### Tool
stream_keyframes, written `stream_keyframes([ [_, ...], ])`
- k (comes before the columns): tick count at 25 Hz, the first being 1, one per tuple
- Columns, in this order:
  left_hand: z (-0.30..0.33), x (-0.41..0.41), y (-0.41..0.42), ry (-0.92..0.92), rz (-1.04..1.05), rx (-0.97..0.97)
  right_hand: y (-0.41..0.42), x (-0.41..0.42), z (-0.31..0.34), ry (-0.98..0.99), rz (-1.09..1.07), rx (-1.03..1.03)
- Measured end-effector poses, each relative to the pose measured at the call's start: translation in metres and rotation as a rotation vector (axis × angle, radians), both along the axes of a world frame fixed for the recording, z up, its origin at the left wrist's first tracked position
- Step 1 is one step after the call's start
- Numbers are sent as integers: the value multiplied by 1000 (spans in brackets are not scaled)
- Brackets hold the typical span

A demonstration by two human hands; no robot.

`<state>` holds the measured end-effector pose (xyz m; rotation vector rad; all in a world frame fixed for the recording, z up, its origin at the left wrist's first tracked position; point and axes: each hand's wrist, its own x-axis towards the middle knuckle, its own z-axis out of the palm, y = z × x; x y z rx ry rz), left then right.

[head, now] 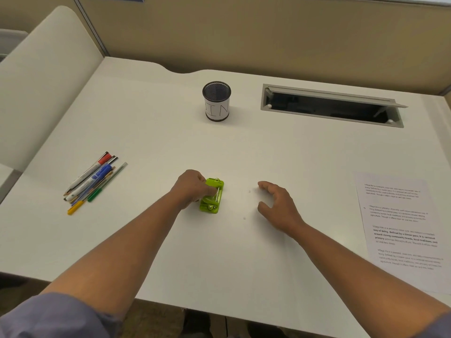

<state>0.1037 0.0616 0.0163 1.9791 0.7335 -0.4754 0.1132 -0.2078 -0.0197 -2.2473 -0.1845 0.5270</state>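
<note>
My left hand (192,189) grips the green hole punch (212,196) at mid-table (231,259). My right hand (278,206) lies beside it, fingers loose, holding nothing. White paper dots (249,191) between them suggest punching is done. The printed sheet (402,228) lies well apart. The pens (94,181) lie outside the far mesh cup (216,103).

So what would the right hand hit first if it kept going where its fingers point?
Likely the green hole punch, which the left hand grips. The right hand opens toward it, with only a tiny white speck between; depth is hard to judge.
</note>
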Motion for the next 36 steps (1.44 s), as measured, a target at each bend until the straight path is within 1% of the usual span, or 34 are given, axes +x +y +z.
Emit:
stream_keyframes([
  [2, -6, -1, 8, -89, 25, 41, 0, -2, 0, -40, 46, -33],
  [4, -10, -4, 15, -232, 78, 159, 1, -6, 1, -62, 115, -62],
  [6, -19, -8, 22, -323, 82, 281, 4, -10, 0, -63, 197, -82],
  [10, -44, -13, 36, -428, -76, 465, 10, -15, 2, -90, 308, -186],
  [13, -55, -17, 42, -499, -143, 543, 13, -16, 4, -111, 330, -223],
  [21, -66, -23, 38, -541, -198, 656, 18, -16, 3, -195, 399, -302],
  [26, -64, -24, 37, -525, -190, 662, 20, -22, -4, -369, 478, -369],
  [31, -65, -23, 36, -530, -197, 678, 28, -21, -6, -497, 579, -550],
  [33, -66, -22, 37, -528, -192, 677, 34, -19, -2, -464, 616, -584],
  [34, -66, -22, 37, -525, -187, 676, 37, -16, 0, -405, 611, -551],
  [36, -67, -22, 37, -528, -186, 677, 39, -7, 9, -184, 503, -385],
])
